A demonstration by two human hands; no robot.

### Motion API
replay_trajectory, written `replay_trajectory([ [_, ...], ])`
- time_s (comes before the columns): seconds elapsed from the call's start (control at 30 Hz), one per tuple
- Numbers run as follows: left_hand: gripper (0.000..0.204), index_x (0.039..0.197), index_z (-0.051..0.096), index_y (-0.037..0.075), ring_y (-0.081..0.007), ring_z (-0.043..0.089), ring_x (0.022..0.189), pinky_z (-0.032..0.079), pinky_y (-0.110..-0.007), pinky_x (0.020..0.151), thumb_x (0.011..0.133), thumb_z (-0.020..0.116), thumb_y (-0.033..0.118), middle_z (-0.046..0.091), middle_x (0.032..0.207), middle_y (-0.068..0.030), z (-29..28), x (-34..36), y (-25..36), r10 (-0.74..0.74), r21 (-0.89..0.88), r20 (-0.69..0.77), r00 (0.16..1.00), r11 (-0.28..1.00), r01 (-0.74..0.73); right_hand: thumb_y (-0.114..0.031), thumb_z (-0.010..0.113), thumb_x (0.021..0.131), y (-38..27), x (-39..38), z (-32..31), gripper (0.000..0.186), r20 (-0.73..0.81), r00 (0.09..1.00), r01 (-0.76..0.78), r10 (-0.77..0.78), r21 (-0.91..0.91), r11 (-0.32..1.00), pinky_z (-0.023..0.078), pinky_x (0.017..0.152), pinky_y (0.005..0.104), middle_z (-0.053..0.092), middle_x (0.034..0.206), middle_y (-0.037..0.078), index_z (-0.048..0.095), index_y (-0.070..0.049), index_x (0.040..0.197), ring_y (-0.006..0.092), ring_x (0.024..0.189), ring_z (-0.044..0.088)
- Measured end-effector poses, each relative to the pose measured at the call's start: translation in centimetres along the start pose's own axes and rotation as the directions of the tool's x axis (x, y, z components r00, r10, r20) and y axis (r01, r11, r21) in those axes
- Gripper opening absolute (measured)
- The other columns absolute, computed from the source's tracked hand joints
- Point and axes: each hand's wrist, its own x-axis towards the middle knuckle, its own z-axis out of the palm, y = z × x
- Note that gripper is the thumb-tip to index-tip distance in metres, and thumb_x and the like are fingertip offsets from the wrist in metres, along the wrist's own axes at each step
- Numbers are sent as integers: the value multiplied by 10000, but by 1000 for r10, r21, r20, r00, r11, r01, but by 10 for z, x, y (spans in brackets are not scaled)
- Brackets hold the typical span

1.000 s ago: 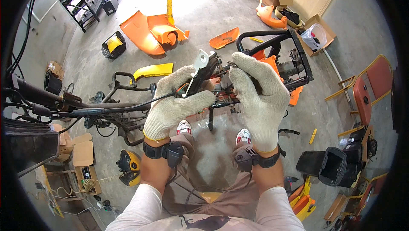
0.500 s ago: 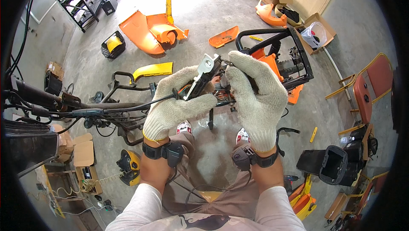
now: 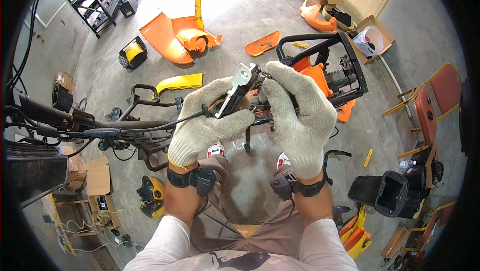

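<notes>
My left hand (image 3: 207,118), in a pale knitted work glove, grips a slim black part with a white plate (image 3: 239,83) along it, rounded and holed at its top. A black cable (image 3: 192,117) runs from the left into that hand, and a bit of orange wire shows by the part. My right hand (image 3: 302,106), gloved the same way, is closed with bent fingers. Its fingertips meet by the part's upper right end, at a small dark bit I cannot make out. Below and behind both hands lies a black vehicle frame (image 3: 135,123), partly hidden by the gloves.
The frame's rear end (image 3: 357,66) with a wheel reaches right. Orange body panels (image 3: 167,38), a yellow panel (image 3: 180,82) and a black basket (image 3: 133,53) lie on the floor ahead. Chairs (image 3: 425,116) and a black box (image 3: 391,193) stand right; a yellow-black tool (image 3: 151,196) lies left.
My right hand has shifted slightly left and up, still beside the part's upper end. My left hand and the black-and-white part stay almost in place.
</notes>
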Motion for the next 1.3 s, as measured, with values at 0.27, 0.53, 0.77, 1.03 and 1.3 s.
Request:
replay_trajectory([
  [0.27,511,1196,666,42,-58,625,756,532,-224,633,728,862,99,694,914,0,-1,0,0,26,19,0,1000,999,-26,0,709,891,0,-1,2,226,-7,1000,-8,9,9,1000,551,716,240,731,946,85,706,14,1116,94,816,679],
  [0.53,408,1130,679,21,-59,624,738,524,-226,629,760,837,88,707,913,-17,-1,0,-2,18,3,0,1000,1000,-18,-18,717,893,1,-2,2,227,-8,1000,-18,18,11,1000,553,702,238,735,953,87,708,11,1118,89,810,681],
  [0.77,375,1110,682,16,-61,635,715,515,-219,607,773,830,83,721,903,-30,-1,-1,-1,-31,-45,11,999,998,32,-37,725,892,1,-2,3,238,-2,998,-55,55,22,998,556,709,240,740,953,86,714,1,1127,89,822,686],
  [1.03,410,1151,673,-4,-111,673,795,548,-245,711,754,776,16,728,943,-57,0,-2,3,-56,-21,9,998,998,56,-65,761,849,-1,-1,3,254,-34,995,-92,94,54,994,548,697,293,725,936,118,725,-51,1099,199,799,720],
  [1.3,356,1112,679,17,-63,622,662,494,-214,576,790,812,92,702,844,-23,-2,1,-4,-22,-52,38,999,998,24,-79,762,853,0,-1,4,253,-33,996,-78,80,45,996,545,686,292,724,926,119,724,-47,1101,196,788,719],
])
